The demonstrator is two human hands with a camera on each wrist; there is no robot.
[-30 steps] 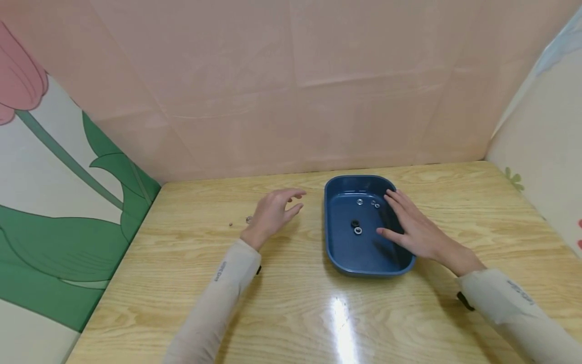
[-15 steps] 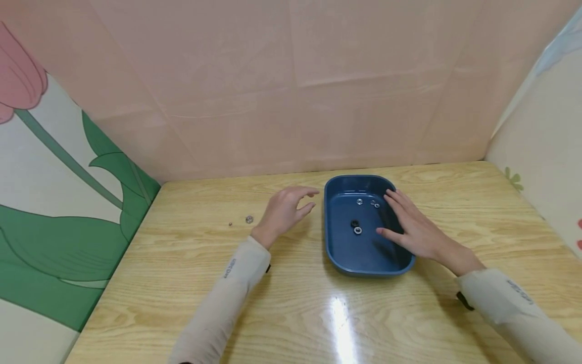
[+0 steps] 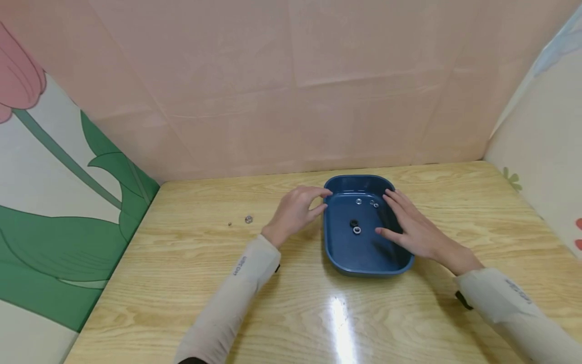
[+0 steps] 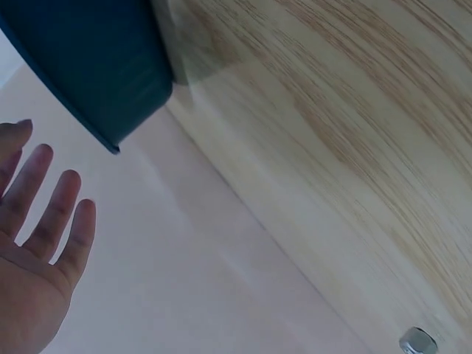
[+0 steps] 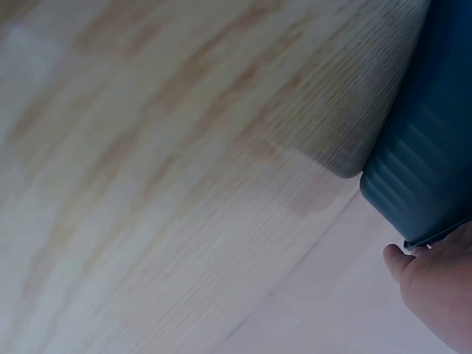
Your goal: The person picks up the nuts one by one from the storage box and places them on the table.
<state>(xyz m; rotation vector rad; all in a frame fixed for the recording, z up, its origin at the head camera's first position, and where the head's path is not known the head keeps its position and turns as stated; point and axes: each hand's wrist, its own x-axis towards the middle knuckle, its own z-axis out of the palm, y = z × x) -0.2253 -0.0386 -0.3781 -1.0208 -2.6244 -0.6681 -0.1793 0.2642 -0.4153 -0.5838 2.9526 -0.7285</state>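
Note:
My left hand (image 3: 294, 210) is at the left rim of a blue tray (image 3: 368, 260). Its thumb and index tips stand apart, and nothing shows between them. In the left wrist view the other fingers (image 4: 55, 214) are loosely extended below the tray's corner. My right hand (image 3: 418, 235) rests over the right rim, fingers straight and thumb reaching inside. Inside the tray lie a black nut (image 3: 353, 223), a silver nut (image 3: 356, 230) touching it, and several smaller silver nuts (image 3: 358, 201) towards the back. On the table left of the tray lie a silver nut (image 3: 248, 219) and a tiny one (image 3: 229, 224).
The wooden table (image 3: 191, 283) backs onto a pink covering (image 3: 291, 101). A panel with a printed tulip (image 3: 54, 212) borders it on the left, and a pale wall (image 3: 545, 146) on the right. Light glares near the front (image 3: 343, 328).
My left hand has moved right, away from the silver nut on the table, up to the tray's left rim. The right hand, tray and nuts have stayed put.

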